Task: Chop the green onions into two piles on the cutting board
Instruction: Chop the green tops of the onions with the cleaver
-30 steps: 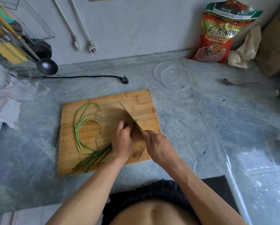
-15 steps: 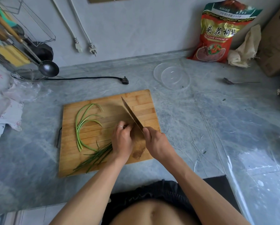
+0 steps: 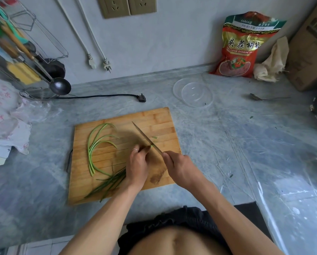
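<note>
— Where are the green onions (image 3: 115, 178)?
— Under your left hand (image 3: 138, 165), fingers curled pinching them on the cutting board (image 3: 154, 122).
— Right hand (image 3: 179, 167)?
— Wrapped round the knife (image 3: 146, 138), blade beside your left fingertips.

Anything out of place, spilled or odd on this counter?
Small green scraps lie on the counter right of the cutting board, and one inside the clear bowl. A loose black plug lies behind the board.

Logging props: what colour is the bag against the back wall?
Mostly red bag, with gold and a green top; head view.
</note>
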Motion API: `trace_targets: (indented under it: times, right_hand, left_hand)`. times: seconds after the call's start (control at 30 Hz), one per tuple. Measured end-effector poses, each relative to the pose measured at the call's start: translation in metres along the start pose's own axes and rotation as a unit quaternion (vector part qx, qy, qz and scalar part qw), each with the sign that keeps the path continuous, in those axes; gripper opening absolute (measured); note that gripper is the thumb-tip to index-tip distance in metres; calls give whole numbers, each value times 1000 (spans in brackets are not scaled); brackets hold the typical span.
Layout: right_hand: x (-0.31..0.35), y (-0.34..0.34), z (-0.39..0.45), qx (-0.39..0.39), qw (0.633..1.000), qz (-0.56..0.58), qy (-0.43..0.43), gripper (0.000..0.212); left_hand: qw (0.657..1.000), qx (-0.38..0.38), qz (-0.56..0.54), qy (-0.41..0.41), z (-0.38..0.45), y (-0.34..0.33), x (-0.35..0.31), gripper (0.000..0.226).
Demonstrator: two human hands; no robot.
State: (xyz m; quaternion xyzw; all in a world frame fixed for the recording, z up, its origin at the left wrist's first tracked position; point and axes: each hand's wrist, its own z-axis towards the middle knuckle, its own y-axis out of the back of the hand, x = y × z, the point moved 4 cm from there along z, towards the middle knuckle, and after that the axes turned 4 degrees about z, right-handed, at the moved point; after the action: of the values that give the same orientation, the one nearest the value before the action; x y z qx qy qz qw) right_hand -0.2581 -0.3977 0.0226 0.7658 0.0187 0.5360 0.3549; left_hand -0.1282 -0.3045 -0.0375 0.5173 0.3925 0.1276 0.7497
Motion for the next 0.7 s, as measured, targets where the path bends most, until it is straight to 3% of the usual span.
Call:
trace_targets:
  times: [0.7]
  right_hand:
    - [-6,-15,4,-27,998,-53,-9,34]
  left_hand:
    - [999,32,1,6,0,-4,3,27]
